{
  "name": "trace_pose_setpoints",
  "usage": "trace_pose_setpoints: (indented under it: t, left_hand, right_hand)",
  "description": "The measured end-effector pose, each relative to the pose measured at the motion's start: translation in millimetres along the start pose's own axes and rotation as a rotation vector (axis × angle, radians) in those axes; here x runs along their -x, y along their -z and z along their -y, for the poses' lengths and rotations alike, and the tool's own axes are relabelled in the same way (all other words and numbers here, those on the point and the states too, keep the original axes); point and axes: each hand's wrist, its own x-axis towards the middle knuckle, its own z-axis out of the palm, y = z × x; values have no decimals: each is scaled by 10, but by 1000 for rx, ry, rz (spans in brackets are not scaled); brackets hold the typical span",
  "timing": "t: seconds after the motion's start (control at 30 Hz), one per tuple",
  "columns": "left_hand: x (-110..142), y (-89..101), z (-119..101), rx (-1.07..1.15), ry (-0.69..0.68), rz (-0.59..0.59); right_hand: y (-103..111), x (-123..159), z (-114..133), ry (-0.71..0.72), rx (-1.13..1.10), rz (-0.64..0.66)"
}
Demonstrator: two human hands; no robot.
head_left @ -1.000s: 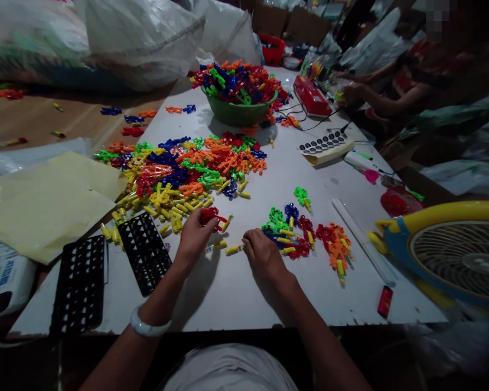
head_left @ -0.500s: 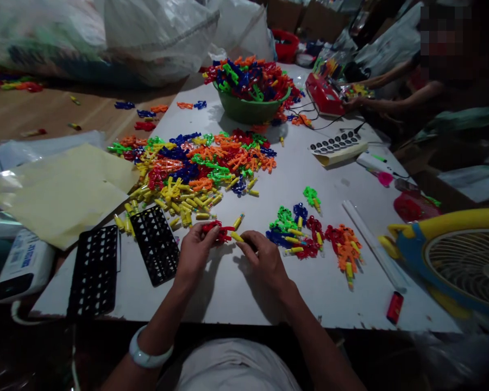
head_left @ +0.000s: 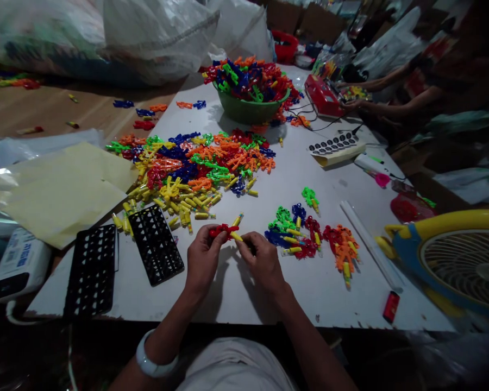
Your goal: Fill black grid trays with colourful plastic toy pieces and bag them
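My left hand point(head_left: 202, 259) is closed on a small red plastic figure point(head_left: 225, 232), gripped between thumb and fingers over the near middle of the table. A short yellow tube point(head_left: 236, 237) is pinched in my right hand point(head_left: 264, 259), its end against the red figure. Just behind them another yellow tube point(head_left: 238, 219) rests, its lower end hidden. Left of my hands lies a black perforated tray point(head_left: 156, 244). To the right are several coloured figures with yellow tubes, among them an orange figure point(head_left: 344, 247) and a green one point(head_left: 283, 218).
Beyond my hands spreads a heap of coloured figures point(head_left: 212, 157) with loose yellow tubes point(head_left: 187, 203). A green basin point(head_left: 248, 108) heaped with figures stands farther back. A fan point(head_left: 460, 255) is at right. A co-worker's arms point(head_left: 411, 103) reach to a red device point(head_left: 324, 96).
The red figure and the yellow tube have come together, my left hand having moved slightly right. The co-worker's arms have shifted a little at the back right.
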Motion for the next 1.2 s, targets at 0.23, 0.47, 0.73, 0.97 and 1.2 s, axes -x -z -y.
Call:
trace_pose_setpoints:
  t: [0.23, 0.47, 0.73, 0.97, 1.2]
  left_hand:
    - [77, 10, -53, -131, -59, -16]
    - [-142, -12, -118, 262, 255, 242]
    - [-626, -297, -194, -465, -235, 307]
    - [-1506, -717, -91, -932, -570, 248]
    - [-1297, -381, 85, -1010, -623, 303]
  right_hand:
    - [-75, -10, 10, -83, -101, -52]
    - [176, -75, -291, -262, -415, 131]
    - [1058, -157, -681, -37, 123, -25]
    - [268, -900, -655, 176, 368, -15]
    - [-49, -1170, -682, 110, 534, 61]
